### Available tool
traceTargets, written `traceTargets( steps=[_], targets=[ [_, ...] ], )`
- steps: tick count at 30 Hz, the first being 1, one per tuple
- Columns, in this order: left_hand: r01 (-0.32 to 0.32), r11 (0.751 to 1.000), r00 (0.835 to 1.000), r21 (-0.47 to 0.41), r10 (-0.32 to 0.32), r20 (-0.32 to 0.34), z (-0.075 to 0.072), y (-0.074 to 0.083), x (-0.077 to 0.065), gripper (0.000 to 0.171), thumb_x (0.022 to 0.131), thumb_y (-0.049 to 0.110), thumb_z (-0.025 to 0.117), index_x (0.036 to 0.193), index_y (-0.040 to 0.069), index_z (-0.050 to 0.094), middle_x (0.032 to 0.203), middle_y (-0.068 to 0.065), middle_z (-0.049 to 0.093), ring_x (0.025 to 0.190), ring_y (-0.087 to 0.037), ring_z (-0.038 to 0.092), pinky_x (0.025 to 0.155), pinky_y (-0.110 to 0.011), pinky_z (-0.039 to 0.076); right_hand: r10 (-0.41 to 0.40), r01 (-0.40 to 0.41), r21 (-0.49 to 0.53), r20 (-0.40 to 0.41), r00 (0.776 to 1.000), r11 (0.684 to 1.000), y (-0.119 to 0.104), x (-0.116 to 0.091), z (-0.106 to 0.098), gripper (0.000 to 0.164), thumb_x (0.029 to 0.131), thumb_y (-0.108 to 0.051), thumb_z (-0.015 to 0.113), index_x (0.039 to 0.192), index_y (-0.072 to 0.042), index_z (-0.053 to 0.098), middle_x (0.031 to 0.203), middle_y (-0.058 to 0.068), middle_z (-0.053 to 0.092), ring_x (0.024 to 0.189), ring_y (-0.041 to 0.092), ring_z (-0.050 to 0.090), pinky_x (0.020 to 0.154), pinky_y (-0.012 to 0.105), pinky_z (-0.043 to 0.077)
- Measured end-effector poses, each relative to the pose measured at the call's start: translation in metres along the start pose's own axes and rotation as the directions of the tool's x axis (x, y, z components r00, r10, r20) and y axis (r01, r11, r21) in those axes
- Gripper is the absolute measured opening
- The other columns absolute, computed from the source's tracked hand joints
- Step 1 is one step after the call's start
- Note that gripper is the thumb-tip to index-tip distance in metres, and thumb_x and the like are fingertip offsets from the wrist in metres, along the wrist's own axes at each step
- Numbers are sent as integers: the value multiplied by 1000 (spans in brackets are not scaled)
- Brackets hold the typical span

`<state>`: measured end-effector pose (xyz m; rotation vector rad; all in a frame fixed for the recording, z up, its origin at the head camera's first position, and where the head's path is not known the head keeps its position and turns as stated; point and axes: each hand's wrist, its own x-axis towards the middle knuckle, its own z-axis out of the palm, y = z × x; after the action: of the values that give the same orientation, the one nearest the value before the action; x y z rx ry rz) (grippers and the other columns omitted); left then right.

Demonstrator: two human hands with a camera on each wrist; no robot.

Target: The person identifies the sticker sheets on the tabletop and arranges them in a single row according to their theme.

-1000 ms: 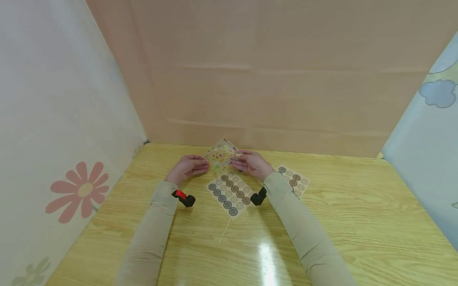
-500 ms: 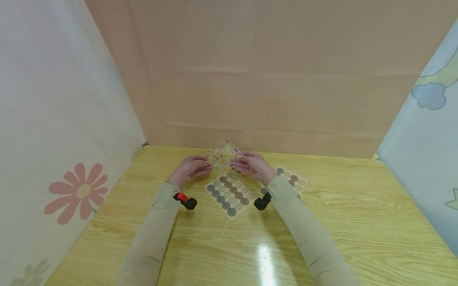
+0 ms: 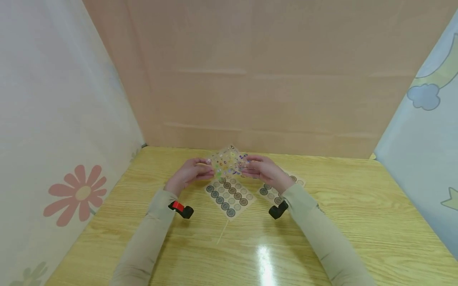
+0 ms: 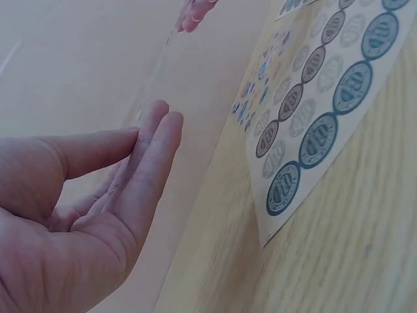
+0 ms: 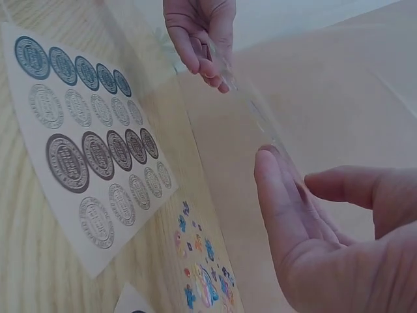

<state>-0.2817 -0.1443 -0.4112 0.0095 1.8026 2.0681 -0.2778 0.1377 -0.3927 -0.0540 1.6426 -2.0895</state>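
Observation:
A clear sticker sheet with small colourful stickers is held up between both hands, tilted, above the back of the table. My left hand pinches its left side between thumb and fingertips. At its right side, my right hand pinches it likewise. Both wrist views show this sheet nearly edge-on, as a thin glossy line. Below lies a paper sheet of round seal stickers, with dark blue, brown and pale rows. Behind that paper, the right wrist view shows another set of colourful stickers flat on the table.
A second sheet of round seal stickers lies to the right, partly covered by my right hand and wrist. A thin pale strip lies in front on the wooden table. A brown panel stands along the back edge.
The held sticker sheet has shifted right and tilted differently, with both hands still pinching it. My right hand has moved right, uncovering more of the flat stickers and the right-hand seal sheet's left part.

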Motion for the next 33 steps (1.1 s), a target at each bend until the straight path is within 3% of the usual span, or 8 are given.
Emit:
traceTargets(
  steps=[5, 12, 18, 22, 26, 33],
  targets=[
    [4, 999, 999, 35, -6, 34, 0, -4, -11, 34, 94, -6, 54, 125, -11, 39, 100, -22, 66, 90, -27, 68, 90, -42, 53, 38, -38, -17, 13, 999, 999, 6, -9, -2, 44, 99, 2, 47, 141, 4, 35, 131, 27, 51, 88, 23, 69, 93, 40, 51],
    [-6, 991, 992, 130, -10, 125, -4, -7, -36, 29, 95, -4, 54, 119, -12, 39, 101, -23, 65, 91, -28, 68, 92, -46, 50, 66, -61, -56, 99, 993, 997, 14, -24, 5, 45, 98, 2, 49, 141, 7, 36, 122, 24, 60, 99, 29, 66, 99, 48, 42],
    [-9, 984, 979, 177, -27, 204, -10, -12, -55, 27, 94, -2, 56, 116, -10, 43, 102, -23, 66, 92, -30, 68, 91, -48, 51, 98, -84, -96, 156, 983, 992, 22, -35, 13, 45, 97, 1, 52, 139, 7, 38, 114, 21, 64, 85, 22, 69, 92, 43, 50],
    [-34, 983, 967, 179, -13, 254, -15, -17, -64, 29, 92, -4, 59, 118, -11, 46, 101, -25, 65, 90, -31, 68, 89, -50, 51, 118, -95, -130, 183, 976, 987, 27, -42, 19, 41, 96, 0, 53, 136, 6, 42, 114, 21, 64, 86, 22, 69, 81, 34, 57],
    [-40, 982, 957, 182, -15, 290, -17, -20, -75, 30, 91, -3, 61, 117, -11, 48, 101, -26, 64, 90, -32, 68, 86, -50, 53, 138, -118, -104, 210, 968, 987, 33, -47, 26, 40, 96, 1, 52, 134, 8, 41, 114, 24, 64, 93, 27, 68, 83, 36, 56],
    [-26, 986, 945, 164, -29, 326, -18, -27, -93, 31, 93, 0, 61, 118, -11, 47, 98, -22, 65, 89, -32, 67, 85, -49, 54, 158, -144, -77, 224, 962, 987, 42, -57, 37, 45, 95, 4, 53, 134, 11, 33, 112, 27, 63, 90, 30, 69, 85, 40, 55]
  ],
)
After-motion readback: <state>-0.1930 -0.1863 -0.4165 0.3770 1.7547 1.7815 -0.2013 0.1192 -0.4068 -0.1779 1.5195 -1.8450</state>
